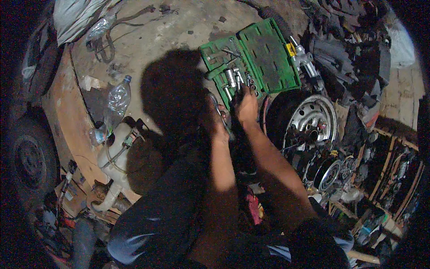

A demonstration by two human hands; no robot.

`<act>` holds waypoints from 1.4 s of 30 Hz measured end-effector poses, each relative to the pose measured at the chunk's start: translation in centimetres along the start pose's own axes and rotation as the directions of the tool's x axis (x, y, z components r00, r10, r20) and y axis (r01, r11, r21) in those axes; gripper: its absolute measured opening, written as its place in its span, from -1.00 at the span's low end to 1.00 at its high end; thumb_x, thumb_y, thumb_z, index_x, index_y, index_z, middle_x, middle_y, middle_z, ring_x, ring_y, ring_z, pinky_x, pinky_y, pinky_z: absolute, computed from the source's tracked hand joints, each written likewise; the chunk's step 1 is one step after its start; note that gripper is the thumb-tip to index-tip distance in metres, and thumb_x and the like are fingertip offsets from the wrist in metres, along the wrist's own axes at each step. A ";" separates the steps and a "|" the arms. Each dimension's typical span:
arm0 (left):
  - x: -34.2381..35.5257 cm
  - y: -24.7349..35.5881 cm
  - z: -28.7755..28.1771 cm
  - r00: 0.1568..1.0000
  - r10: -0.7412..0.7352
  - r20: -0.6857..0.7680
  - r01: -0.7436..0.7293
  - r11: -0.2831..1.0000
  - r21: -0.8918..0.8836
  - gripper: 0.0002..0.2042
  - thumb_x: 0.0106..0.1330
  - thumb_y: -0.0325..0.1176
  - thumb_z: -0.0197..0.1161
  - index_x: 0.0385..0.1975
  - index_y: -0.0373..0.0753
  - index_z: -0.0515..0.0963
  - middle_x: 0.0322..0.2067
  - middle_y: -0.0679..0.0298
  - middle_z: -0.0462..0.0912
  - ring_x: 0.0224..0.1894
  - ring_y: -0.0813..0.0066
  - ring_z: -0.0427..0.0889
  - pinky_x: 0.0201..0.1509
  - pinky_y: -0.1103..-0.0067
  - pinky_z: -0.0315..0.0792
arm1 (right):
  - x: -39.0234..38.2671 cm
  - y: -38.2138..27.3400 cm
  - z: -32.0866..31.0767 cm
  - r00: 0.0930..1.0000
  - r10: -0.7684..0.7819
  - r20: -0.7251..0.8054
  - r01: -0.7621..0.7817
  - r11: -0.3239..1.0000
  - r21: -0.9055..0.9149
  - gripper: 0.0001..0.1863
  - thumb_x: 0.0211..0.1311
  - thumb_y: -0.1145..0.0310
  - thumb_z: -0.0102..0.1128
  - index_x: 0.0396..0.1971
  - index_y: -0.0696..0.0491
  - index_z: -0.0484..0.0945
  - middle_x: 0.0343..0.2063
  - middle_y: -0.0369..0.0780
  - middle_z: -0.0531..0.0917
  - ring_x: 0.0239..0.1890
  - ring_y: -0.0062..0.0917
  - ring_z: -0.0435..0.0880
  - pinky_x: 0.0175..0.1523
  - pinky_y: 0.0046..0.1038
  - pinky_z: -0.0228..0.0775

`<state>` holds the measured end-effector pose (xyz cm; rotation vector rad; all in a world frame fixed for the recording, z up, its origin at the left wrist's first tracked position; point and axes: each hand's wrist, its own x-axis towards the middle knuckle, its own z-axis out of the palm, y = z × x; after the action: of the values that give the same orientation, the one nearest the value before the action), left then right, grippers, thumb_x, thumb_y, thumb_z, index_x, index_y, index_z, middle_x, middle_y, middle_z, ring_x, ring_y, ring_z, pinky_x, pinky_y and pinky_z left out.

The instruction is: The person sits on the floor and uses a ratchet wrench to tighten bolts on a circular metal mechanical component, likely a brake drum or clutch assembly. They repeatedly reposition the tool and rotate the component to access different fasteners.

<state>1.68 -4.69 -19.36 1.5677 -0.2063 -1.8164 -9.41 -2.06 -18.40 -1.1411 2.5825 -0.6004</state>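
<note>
My left hand (216, 123), partly in shadow, is closed round a slim silver ratchet handle (215, 102) beside the lower left edge of an open green plastic socket case (271, 54). My right hand (246, 107) reaches into the case's left half, fingers curled at a chrome piece (239, 80) among the sockets (229, 77); whether it is lifted out I cannot tell. Other sockets and small metal parts lie in the compartments.
A tyre on a steel rim (313, 116) lies right of my arms, with metal parts (327, 172) below it. Left are a plastic bottle (118, 101), a translucent reservoir (114, 150) and another tyre (31, 161). A jack-like metal tool (304, 62) sits beside the case.
</note>
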 end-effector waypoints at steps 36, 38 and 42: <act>-2.1 1.8 0.6 0.981 -0.050 0.187 0.039 0.997 0.061 -0.64 0.49 0.06 0.14 -0.19 -0.15 0.49 -0.58 0.36 0.51 -0.68 0.61 0.39 -0.62 0.61 0.27 | 3.9 2.3 -3.0 0.969 0.230 -0.086 -0.199 0.941 0.273 -0.77 0.14 0.50 0.31 -0.18 0.13 0.75 -0.27 -0.04 0.78 -0.22 -0.27 0.78 -0.01 -0.34 0.54; -2.4 1.9 1.0 0.977 -0.078 0.197 0.065 0.995 0.071 -0.64 0.49 0.06 0.14 -0.19 -0.15 0.49 -0.58 0.37 0.50 -0.68 0.61 0.39 -0.62 0.61 0.26 | 3.2 3.7 -1.8 0.973 0.203 -0.108 -0.180 0.966 0.186 -0.77 0.13 0.50 0.31 -0.18 0.12 0.75 -0.25 -0.03 0.77 -0.20 -0.24 0.77 0.00 -0.33 0.54; -2.0 1.9 0.8 0.970 -0.134 0.205 0.122 0.990 0.070 -0.64 0.49 0.08 0.13 -0.15 -0.13 0.49 -0.58 0.38 0.48 -0.68 0.61 0.37 -0.62 0.61 0.25 | 2.3 3.6 -1.4 0.998 -0.040 -0.057 0.039 0.999 -0.022 -0.67 0.04 0.50 0.35 -0.12 0.15 0.69 -0.18 0.01 0.71 -0.12 -0.12 0.71 0.07 -0.24 0.51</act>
<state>1.76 -5.13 -16.55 1.4557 -0.2618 -2.0949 -13.79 -1.21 -18.99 -1.2014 2.6258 -0.6259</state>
